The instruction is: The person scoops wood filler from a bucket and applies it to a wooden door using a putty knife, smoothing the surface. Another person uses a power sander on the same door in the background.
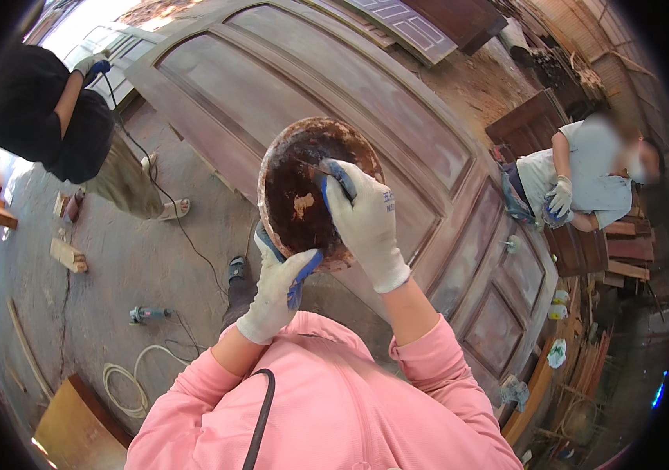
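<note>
A round, stained bowl with a crusted rim is tilted toward me, its inside coated dark reddish brown with one pale patch. My left hand, in a white glove with blue fingertips, grips the bowl's near rim, thumb on top. Inside the bowl is my right hand, gloved the same way, its fingers closed in a pinch. A small dark edge shows at those fingertips, too little to name. Beyond the bowl lies a large panelled wooden door, its brown surface streaked with pale patches.
At the left a person in black stands holding a cord. Another person in a pale shirt, wearing gloves, is at the door's right side. A power tool, coiled hose and wood block lie on the concrete floor.
</note>
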Tool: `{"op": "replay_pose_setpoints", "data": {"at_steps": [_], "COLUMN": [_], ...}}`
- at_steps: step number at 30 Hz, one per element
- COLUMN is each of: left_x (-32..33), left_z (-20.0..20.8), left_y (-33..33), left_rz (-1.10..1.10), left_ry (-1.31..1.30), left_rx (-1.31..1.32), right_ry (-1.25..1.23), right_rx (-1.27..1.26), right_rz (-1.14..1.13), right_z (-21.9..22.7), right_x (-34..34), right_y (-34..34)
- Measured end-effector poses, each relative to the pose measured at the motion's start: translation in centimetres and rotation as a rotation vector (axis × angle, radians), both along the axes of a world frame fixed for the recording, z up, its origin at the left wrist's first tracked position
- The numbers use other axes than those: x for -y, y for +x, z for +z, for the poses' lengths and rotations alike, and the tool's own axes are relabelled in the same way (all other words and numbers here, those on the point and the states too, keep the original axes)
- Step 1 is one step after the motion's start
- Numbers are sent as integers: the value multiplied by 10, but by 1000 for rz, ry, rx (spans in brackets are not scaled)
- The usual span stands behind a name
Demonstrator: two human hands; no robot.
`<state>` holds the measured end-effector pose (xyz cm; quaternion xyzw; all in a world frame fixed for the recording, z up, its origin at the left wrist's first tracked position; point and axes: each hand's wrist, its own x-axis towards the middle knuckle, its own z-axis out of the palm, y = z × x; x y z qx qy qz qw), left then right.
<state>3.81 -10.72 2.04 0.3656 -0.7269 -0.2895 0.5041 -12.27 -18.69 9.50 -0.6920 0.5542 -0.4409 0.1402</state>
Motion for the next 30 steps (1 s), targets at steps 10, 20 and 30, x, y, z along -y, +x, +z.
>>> {"op": "replay_pose_setpoints", "data": {"at_steps": [10,20,30], "left_x": [72,108,126], "left_z": [-4,-12,29], "left_y": [79,120,103], "left_rz": [-266,-379,-413], "left_ry": [310,297,1491], "left_rx": [-284,-264,-1001], "right_ry": [112,120,28], "right_rx": [-126,-148,-702], "right_rz": [-55,-117,-193], "right_z": [-3,43,41], "right_x": [86,98,120], "right_y": [73,92,73]}}
